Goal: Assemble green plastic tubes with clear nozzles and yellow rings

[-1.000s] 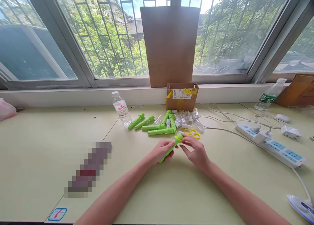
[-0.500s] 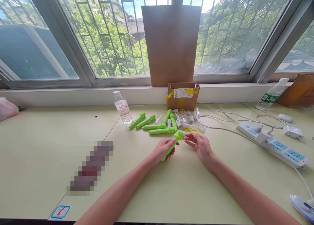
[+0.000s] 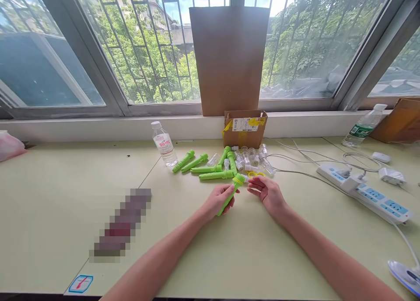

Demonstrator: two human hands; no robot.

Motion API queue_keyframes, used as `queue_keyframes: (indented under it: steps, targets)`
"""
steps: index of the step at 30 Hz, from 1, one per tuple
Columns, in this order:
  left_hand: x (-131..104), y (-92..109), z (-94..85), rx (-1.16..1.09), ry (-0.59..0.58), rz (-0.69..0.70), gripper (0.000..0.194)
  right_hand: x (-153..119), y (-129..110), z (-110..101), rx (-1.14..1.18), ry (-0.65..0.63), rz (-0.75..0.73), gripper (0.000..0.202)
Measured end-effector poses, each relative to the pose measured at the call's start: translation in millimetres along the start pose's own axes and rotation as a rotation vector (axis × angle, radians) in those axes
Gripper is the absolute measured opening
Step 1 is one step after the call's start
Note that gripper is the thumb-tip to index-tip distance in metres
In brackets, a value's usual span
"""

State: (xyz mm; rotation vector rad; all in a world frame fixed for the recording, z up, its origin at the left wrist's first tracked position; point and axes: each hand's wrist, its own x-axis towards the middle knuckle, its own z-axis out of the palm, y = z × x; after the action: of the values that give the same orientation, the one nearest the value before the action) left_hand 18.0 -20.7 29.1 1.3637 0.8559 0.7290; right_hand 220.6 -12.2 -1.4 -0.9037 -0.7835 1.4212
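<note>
A green tube (image 3: 237, 181) with a threaded top and a yellow ring near it is tilted up to the right, my left hand (image 3: 220, 199) wrapped round its lower part. To the right of it, my right hand (image 3: 267, 195) is held apart from the tube, fingers slightly curled and nothing seen in them. Just beyond that hand lie yellow rings (image 3: 256, 174). Several other green tubes (image 3: 215, 175) are spread on the table behind my hands, beside a cluster of clear plastic caps (image 3: 267, 166) and small white parts (image 3: 226, 163).
A small cardboard box (image 3: 244, 139) stands behind the parts, before a tall brown board (image 3: 229, 60). Water bottles stand at left (image 3: 164, 145) and right (image 3: 362, 128). A power strip (image 3: 364, 194) with cables lies at right; a pixelated patch (image 3: 121, 224) covers something at left.
My right hand has shifted very slightly to the right and its fingers have moved a little. The left hand still holds the green tube in almost the same place.
</note>
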Motion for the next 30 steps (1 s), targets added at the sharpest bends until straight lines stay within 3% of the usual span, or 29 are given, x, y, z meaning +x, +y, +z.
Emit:
queue_keyframes:
  steps: [3, 8, 12, 16, 30]
  targets:
    - [1, -3, 1.0, 0.018, 0.05, 0.014, 0.046, 0, 1, 0, -0.205, 0.017, -0.13, 0.023]
    - [4, -8, -0.2, 0.053, 0.151, 0.079, 0.042, 1, 1, -2, -0.822, 0.075, -0.606, 0.021]
    - [6, -9, -1.4, 0.075, 0.209, 0.107, 0.04, 7, 3, -8, -1.07, 0.011, -0.8, 0.023]
    - [5, -8, -0.4, 0.096, 0.214, 0.112, 0.039, 13, 9, -12, -1.259, -0.077, -0.823, 0.032]
    - [3, -10, 1.2, 0.186, 0.241, 0.16, 0.038, 2, 16, -1, -1.45, -0.075, -0.809, 0.016]
